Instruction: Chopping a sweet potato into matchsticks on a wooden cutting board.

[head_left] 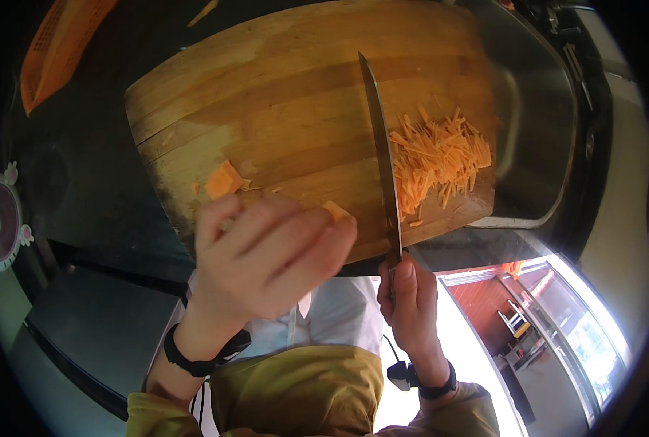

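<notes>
My right hand (410, 306) is wrapped around the handle of a long steel kitchen knife (383, 160), whose blade lies across the round wooden cutting board (281, 95), just left of a heap of thin orange carrot strips (437, 156). My left hand (266, 255) pinches a small orange carrot piece (335, 211) at the board's near edge. A larger orange carrot chunk (224, 179) lies just beyond that hand, to the left.

Premises: a kitchen. Evidence — a large round wooden chopping board (295, 109) at centre, a knife (383, 160) and cut orange vegetable strips (437, 156) at 2 o'clock, a steel tray (550, 109) at 3 o'clock — all on a dark worktop (84, 167).
</notes>
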`<action>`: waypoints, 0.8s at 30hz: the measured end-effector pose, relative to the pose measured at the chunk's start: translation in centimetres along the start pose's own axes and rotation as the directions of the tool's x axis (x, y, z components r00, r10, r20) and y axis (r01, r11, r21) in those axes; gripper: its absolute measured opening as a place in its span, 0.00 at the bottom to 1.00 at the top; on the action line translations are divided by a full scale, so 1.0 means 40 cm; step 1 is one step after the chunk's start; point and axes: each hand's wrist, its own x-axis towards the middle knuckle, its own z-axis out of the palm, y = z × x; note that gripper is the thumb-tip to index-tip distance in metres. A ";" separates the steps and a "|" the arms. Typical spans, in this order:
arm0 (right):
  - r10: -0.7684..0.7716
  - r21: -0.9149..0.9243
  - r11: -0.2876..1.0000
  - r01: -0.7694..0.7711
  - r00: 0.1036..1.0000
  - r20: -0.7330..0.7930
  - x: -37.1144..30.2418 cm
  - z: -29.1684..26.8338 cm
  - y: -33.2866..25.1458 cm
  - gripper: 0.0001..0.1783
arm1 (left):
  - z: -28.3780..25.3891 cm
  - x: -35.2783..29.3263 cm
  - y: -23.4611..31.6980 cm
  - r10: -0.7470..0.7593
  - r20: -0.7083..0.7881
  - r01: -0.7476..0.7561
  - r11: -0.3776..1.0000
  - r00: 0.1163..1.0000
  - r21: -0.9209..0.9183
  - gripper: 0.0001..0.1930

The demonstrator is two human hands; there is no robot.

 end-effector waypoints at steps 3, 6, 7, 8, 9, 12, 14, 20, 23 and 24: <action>-0.006 -0.033 0.999 0.006 1.000 -0.016 -0.002 -0.018 0.009 0.23 | 0.045 -0.009 -0.001 0.155 -0.006 -0.155 0.986 0.988 -0.058 0.10; -0.017 -0.089 0.996 0.021 0.999 0.051 -0.010 -0.032 0.016 0.22 | 0.051 -0.013 -0.002 0.189 0.044 -0.186 0.980 0.981 -0.065 0.10; 0.007 -0.072 0.997 -0.003 0.998 0.061 -0.014 -0.030 0.011 0.21 | 0.045 -0.016 -0.004 0.183 0.079 -0.179 0.982 0.980 -0.058 0.10; 0.031 -0.056 0.998 -0.027 0.997 0.072 -0.017 -0.029 0.007 0.21 | 0.041 -0.019 -0.002 0.185 0.082 -0.181 0.982 0.979 -0.058 0.10; 0.030 -0.054 0.998 -0.026 0.997 0.070 -0.019 -0.028 0.009 0.21 | 0.040 -0.023 -0.001 0.164 0.090 -0.159 0.985 0.982 -0.069 0.12; 0.024 -0.040 0.999 -0.021 0.996 0.086 -0.024 -0.028 0.010 0.20 | 0.033 -0.046 -0.003 0.123 0.064 -0.118 0.990 0.990 -0.072 0.14; -0.038 -0.057 0.997 0.048 0.986 0.161 -0.028 -0.035 0.002 0.20 | 0.010 -0.063 -0.009 0.098 0.029 -0.096 0.993 0.995 -0.061 0.14; -0.026 -0.245 0.967 0.076 0.979 0.202 -0.010 -0.054 -0.024 0.20 | -0.010 -0.110 -0.027 -0.048 -0.137 0.034 0.994 0.989 -0.101 0.14; -0.116 -0.266 0.948 0.173 0.969 0.218 -0.002 -0.051 -0.019 0.19 | 0.009 -0.113 -0.044 -0.061 -0.169 0.051 0.997 0.984 -0.063 0.18; -0.087 -0.249 0.958 0.144 0.970 0.225 -0.016 -0.047 -0.027 0.20 | 0.005 -0.121 -0.045 -0.060 -0.152 0.051 0.997 0.987 -0.064 0.18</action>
